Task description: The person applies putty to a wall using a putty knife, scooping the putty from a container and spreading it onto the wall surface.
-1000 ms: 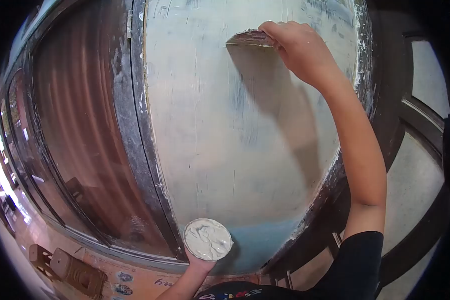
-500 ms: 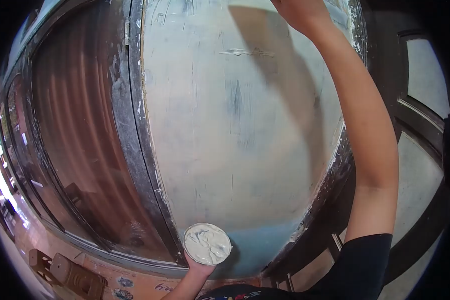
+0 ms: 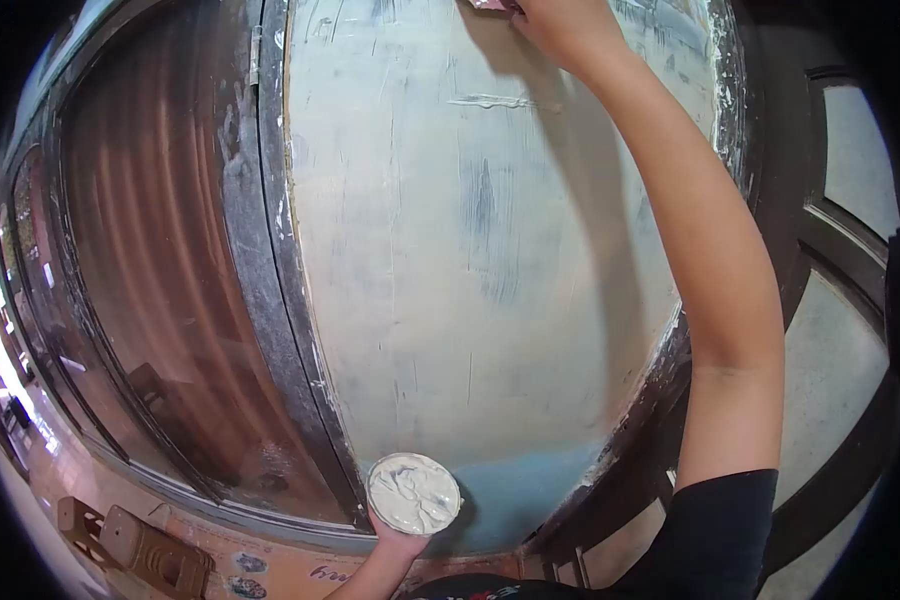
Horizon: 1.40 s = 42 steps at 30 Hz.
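Paste ridge (image 3: 492, 101) now marks the panel (image 3: 400, 270) where the blade (image 3: 489, 4) sat a second ago; right hand (image 3: 562, 26) grips the blade above it, partly out of view. Ridge seems not yet smoothed. Left hand (image 3: 401, 541) grips the paste-filled tub (image 3: 414, 494) from beneath, lower down.

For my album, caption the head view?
Left grip holds a paste tub, right grip a cropped tool, before a smeared panel.

Left of the wall panel (image 3: 400, 290) stands a window (image 3: 160, 250); right of it, a panelled door (image 3: 830, 385); before its foot, a tub (image 3: 415, 493).
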{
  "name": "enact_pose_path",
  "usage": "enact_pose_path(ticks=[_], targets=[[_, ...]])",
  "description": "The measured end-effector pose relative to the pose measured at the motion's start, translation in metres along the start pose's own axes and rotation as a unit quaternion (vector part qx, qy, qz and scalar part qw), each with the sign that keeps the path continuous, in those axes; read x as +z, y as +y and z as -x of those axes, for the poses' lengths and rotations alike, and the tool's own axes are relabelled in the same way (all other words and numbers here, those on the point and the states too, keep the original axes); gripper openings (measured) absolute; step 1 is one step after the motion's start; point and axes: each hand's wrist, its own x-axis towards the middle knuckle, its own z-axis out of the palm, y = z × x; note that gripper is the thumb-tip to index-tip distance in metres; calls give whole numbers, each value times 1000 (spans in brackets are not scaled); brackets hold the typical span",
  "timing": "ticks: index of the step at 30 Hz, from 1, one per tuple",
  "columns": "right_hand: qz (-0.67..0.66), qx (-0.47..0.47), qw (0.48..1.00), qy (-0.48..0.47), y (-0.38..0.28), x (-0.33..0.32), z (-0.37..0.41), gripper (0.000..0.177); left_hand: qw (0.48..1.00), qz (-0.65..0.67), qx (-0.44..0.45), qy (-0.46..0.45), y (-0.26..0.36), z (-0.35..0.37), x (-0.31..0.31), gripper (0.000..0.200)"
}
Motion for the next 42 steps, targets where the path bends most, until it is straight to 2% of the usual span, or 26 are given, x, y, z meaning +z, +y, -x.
enact_pose_path(ticks=[4, 8, 9, 10, 11, 13, 17, 19, 21, 23, 25, 27, 29, 30, 33, 35, 36, 42], targets=[[1, 38, 998, -46, -8, 4, 3, 12, 1000, 2, -13, 4, 0, -3, -4, 59], [-3, 39, 998, -53, -25, 5, 35, 15, 999, 24, -30, 11, 2, -3, -6, 59], [16, 30, 998, -49, -29, 7, 48, 18, 999, 25, -27, 8, 3, -4, -6, 59], [35, 23, 998, -45, -32, 9, 62, 33, 998, 49, -35, -3, 5, -3, -8, 60], [35, 23, 998, -46, -34, 10, 74, 33, 998, 49, -36, -2, 6, -3, -11, 60], [2, 21, 1000, -6, -40, 11, 97, 19, 998, 47, -35, -1, 11, -3, -16, 61], [-11, 3, 1000, 20, -63, 9, 138, 14, 998, 30, -50, -14, 15, 3, -14, 61], [5, 15, 1000, -11, -79, 10, 159, 10, 998, 36, -48, 9, 16, 1, -20, 61], [35, 9, 999, 13, -92, 12, 178, 9, 998, 17, -56, 7, 17, 2, -20, 61], [22, 31, 999, -15, -111, 8, 200, 9, 997, 51, -65, -4, 18, 7, -16, 61], [8, 43, 998, -50, -127, 4, 223, 11, 998, 25, -62, 0, 18, 10, -14, 60], [2, 50, 998, -41, -141, -4, 241, 15, 998, -5, -68, 1, 19, 12, -15, 62], [-18, 79, 993, -80, -155, -9, 261, 23, 998, -18, -58, 11, 20, 19, -13, 63], [-29, 77, 992, -92, -160, -9, 274, 33, 998, -4, -67, -3, 21, 23, -7, 63], [-46, 92, 988, -114, -184, -18, 308, 33, 997, 8, -76, -15, 24, 33, -2, 63], [-53, 91, 986, -127, -202, -20, 342, 31, 988, 123, -92, 0, 27, 33, -4, 61], [-59, 94, 983, -148, -214, -23, 357, 27, 997, -11, -66, -32, 24, 37, 3, 60], [-113, 85, 967, -212, -281, -33, 469, 23, 999, -18, -51, -3, 19, 45, -3, 60]])
